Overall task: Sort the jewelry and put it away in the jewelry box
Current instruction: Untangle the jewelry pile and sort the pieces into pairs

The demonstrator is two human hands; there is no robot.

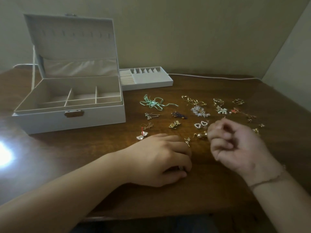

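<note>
A white jewelry box [70, 118], mint-green ribbon bow [152, 103] and gold earrings [193, 100] on a dark brown wood-grain table [185, 199].

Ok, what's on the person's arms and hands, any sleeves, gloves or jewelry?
Both forearms are bare: no sleeves, no gloves. The right wrist wears a thin bracelet. The left hand and right hand show no clear rings; the right is blurred.

Left hand [161, 158] palm-down, right hand [235, 145] raised, fingers curled.
</note>
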